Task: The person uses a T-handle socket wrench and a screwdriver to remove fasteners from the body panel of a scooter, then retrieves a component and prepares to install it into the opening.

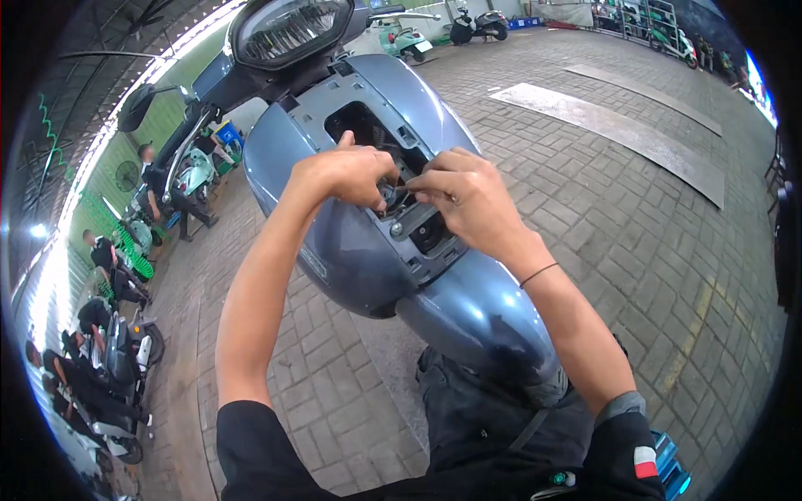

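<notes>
In front of me stands a grey-blue scooter [351, 242], its front cover off so that a dark cavity [361, 125] shows in the frame. Both my hands reach into the opening's lower part. My left hand [355, 175] is curled with fingertips at a dark part inside, the thumb sticking up. Opposite it, my right hand [459, 188] pinches the end of a small dark piece, perhaps a cable or connector; its kind is too small to tell. Just below the fingers sits a round metal bolt or lock [397, 228]. The headlight [292, 33] is above, the front mudguard [484, 313] below.
A mirror [138, 108] and handlebar stick out at the upper left. Several people and scooters line the left side, with a person [159, 188] standing there. Metal plates [618, 134] lie on the brick paving at the right. A blue tool [668, 463] is by my right elbow.
</notes>
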Demonstrator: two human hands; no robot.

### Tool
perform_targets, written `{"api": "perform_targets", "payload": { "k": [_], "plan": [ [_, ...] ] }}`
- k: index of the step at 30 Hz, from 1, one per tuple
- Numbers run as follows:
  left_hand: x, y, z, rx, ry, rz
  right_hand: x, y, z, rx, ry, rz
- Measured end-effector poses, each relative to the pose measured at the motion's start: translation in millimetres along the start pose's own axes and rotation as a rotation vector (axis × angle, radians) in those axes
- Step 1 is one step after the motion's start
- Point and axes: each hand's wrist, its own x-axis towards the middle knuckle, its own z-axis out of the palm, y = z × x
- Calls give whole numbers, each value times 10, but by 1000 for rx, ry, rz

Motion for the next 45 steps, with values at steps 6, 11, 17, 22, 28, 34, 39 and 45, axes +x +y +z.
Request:
{"api": "perform_targets", "payload": {
  "k": [6, 11, 17, 22, 28, 34, 39, 45],
  "plan": [
    [0, -173, 216, -134, 203, 82, 123, 120, 88, -123, -107, -147],
    [-2, -173, 389, -50, 439, 172, 326, 161, 5, -185, -235, -242],
    [-17, -163, 419, -31, 448, 133, 443, 60, 55, -341, -338, -359],
    [-44, -136, 377, -47, 486, 140, 478, -18, 21, -382, -402, -403],
    [-59, -104, 400, -94, 475, 77, 548, -74, 13, -361, -487, -372],
    [-34, -181, 509, -120, 531, 120, 639, 128, -54, -202, -532, -254],
    [-47, -201, 519, -100, 539, 137, 545, 100, 46, -176, -497, -365],
    [-48, -149, 491, -100, 527, 120, 518, 144, 121, -215, -538, -280]
  ]
}}
